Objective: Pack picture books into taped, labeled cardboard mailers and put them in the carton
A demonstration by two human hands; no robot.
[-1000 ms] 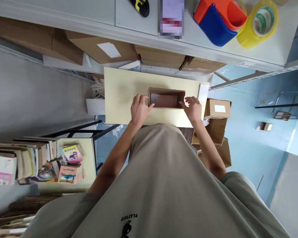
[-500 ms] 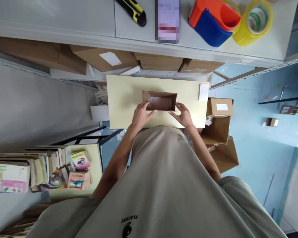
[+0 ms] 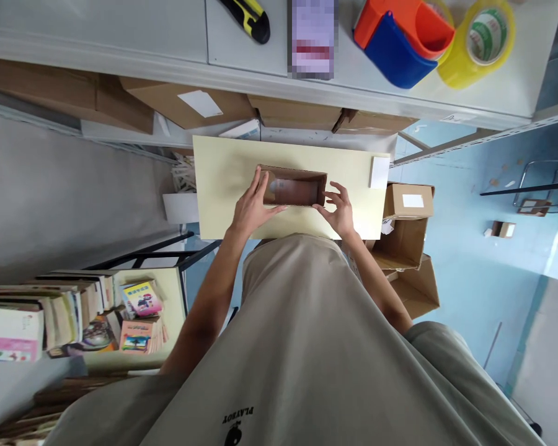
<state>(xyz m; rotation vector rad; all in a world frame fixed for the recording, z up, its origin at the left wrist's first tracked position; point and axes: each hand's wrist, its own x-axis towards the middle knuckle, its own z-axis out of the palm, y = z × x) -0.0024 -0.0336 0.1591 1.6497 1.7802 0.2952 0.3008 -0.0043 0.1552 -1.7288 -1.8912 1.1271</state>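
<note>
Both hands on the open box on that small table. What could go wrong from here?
1. The box is open-topped and held only at its ends by the left hand and right hand; tilting may spill the contents.
2. It sits near the table front edge, so a pull could drop it.

The cardboard box [image 3: 292, 186] is brown, on a pale yellow table [image 3: 223, 179]. Above, the shelf [image 3: 121, 31] is light grey, carrying a yellow-and-black knife [image 3: 247, 15], an orange and blue holder [image 3: 400, 34] and a yellow tape roll [image 3: 481, 40]. The floor [image 3: 469, 248] is light blue.
</note>
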